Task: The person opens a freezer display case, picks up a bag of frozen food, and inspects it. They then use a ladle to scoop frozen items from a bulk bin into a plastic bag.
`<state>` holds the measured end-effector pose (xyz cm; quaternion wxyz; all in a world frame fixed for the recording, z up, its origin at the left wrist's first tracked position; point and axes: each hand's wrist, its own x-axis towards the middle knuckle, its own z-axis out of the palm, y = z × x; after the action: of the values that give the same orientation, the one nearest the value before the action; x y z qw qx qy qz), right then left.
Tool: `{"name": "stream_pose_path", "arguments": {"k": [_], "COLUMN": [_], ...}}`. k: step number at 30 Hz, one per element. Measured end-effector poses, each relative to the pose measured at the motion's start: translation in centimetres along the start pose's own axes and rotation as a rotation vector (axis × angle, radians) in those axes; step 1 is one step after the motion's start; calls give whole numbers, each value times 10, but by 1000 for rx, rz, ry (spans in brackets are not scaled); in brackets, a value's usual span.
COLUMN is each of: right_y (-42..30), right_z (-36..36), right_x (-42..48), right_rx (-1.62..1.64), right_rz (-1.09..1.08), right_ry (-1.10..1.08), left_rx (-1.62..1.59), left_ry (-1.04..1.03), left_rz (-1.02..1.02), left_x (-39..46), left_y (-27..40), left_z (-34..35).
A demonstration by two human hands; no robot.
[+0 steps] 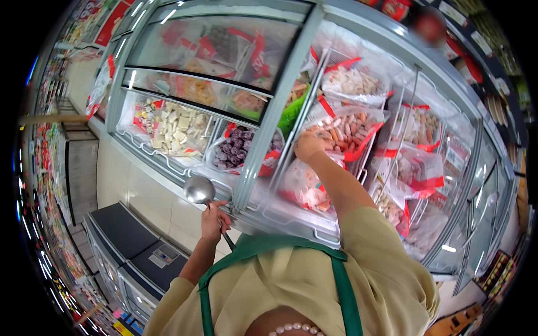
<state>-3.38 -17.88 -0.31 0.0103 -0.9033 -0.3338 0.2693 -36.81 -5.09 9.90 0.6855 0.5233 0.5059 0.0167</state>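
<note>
My left hand (215, 220) grips a ladle by its dark handle, just outside the chest freezer's front edge. The ladle's round steel bowl (199, 190) is above that hand. Inside the freezer, my right hand (310, 147) is curled at the left edge of an open plastic bag of small pinkish sausages (346, 130). Its fingertips are hidden, so a grip on the bag cannot be confirmed. Below this hand lies a clear red-and-white bag (307, 185). Behind the sausages sits an open bag of pale frozen pieces (351, 80).
Wire dividers (380, 122) separate the bags. Sliding glass lids (210, 50) cover the freezer's left part, above dark purple frozen balls (233, 147) and pale frozen chunks (178, 128). A frame bar (269, 126) crosses between sections. A dark-topped cabinet (138, 239) stands at lower left.
</note>
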Motion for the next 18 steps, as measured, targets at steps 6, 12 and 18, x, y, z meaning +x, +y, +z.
{"name": "stream_pose_path", "arguments": {"k": [6, 12, 18], "right_y": [30, 36, 23], "right_z": [38, 57, 14], "right_x": [16, 9, 8], "right_rx": [221, 428, 217], "right_rz": [34, 129, 50], "right_ry": [57, 309, 74], "left_rx": [-43, -47, -65], "left_ry": [20, -18, -26], "left_rz": [-17, -16, -57], "left_x": [-6, -3, -3], "left_y": [4, 5, 2], "left_z": [0, 0, -5]}}
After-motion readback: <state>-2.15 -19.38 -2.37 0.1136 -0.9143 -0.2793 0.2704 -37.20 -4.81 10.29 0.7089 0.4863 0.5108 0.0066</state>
